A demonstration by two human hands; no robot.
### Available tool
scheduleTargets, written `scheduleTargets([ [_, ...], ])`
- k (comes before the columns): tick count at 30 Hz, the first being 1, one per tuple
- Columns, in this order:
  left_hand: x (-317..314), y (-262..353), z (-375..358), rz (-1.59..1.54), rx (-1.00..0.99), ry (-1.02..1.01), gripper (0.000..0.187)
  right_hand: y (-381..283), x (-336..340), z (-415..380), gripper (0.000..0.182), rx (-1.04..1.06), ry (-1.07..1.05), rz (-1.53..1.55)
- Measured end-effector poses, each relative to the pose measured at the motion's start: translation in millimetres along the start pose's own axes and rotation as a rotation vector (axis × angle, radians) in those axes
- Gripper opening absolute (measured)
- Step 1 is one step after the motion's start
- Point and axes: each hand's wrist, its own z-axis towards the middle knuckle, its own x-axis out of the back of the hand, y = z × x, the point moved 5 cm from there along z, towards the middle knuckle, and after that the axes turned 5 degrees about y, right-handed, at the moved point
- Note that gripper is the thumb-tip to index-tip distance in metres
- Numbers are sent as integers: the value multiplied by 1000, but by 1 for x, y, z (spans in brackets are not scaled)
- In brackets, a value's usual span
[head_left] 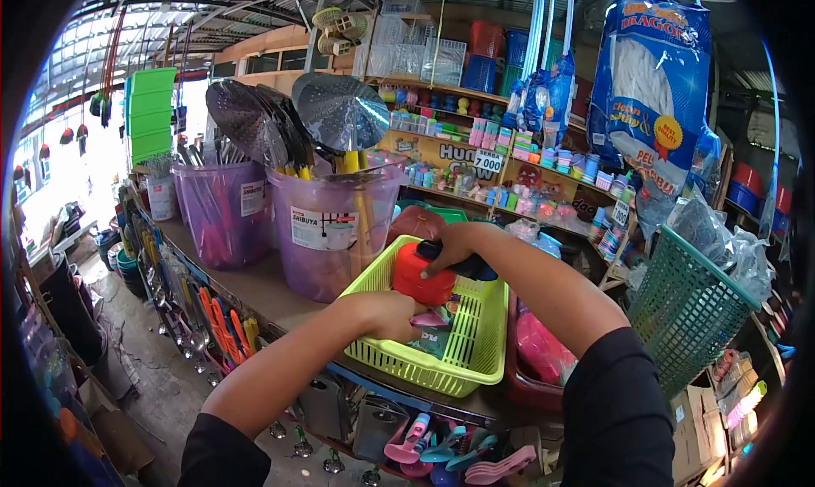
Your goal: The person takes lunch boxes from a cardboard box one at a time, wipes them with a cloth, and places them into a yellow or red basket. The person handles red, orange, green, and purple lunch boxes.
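In front of me stands a yellow-green slotted plastic basket (pixel 488 351). My right hand (pixel 458 247) reaches into its far end, fingers closed on a rounded red plastic item (pixel 416 275). Something black lies under that hand, partly hidden by it. My left hand (pixel 389 315) is over the basket's near left rim, fingers curled around a small pink item (pixel 431 319) whose kind I cannot make out. Below the pink item, a dark green printed packet (pixel 431 343) rests on the basket floor.
Two purple buckets (pixel 318 270) filled with utensils stand left of the basket. At right are a red tub (pixel 531 385) of pink goods and a tall green basket (pixel 696 309). Utensils hang below the counter's edge. Stocked shelves (pixel 458 139) rise behind; a blue glove packet (pixel 649 88) hangs overhead.
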Motion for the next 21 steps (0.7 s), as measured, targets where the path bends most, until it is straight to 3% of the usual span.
scheduleTargets([
  [3, 1, 0, 0, -27, -17, 6, 65, -3, 0, -4, 101, -35, -77, -8],
  [9, 8, 4, -5, 16, -95, 143, 60, 0, 19, -14, 104, -5, 74, -142],
  [12, 16, 8, -5, 27, -111, 117, 57, -6, 39, -48, 98, -86, 102, -140],
  [14, 22, 9, -14, -12, -122, 156, 50, -10, 50, -61, 84, -70, 193, -215],
  [15, 29, 11, -21, -92, -185, 298, 50, -14, 53, -70, 68, -146, 216, -181],
  [16, 35, 14, -32, -175, -244, 440, 49, -27, 55, -87, 68, -144, 207, -181],
  [17, 33, 16, -39, -186, -239, 436, 49, -41, 61, -108, 63, -132, 322, -97],
  [18, 41, 23, -56, -212, -265, 634, 49, -54, 63, -125, 57, -117, 435, -12],
  [19, 46, 29, -76, -234, -282, 834, 48, -67, 59, -136, 55, -8, 570, 35],
  [20, 41, 32, -91, -240, -264, 832, 48, -83, 52, -149, 53, 104, 705, 87],
  [21, 40, 37, -114, -226, -345, 1001, 50, -104, 48, -168, 53, 184, 829, 125],
])
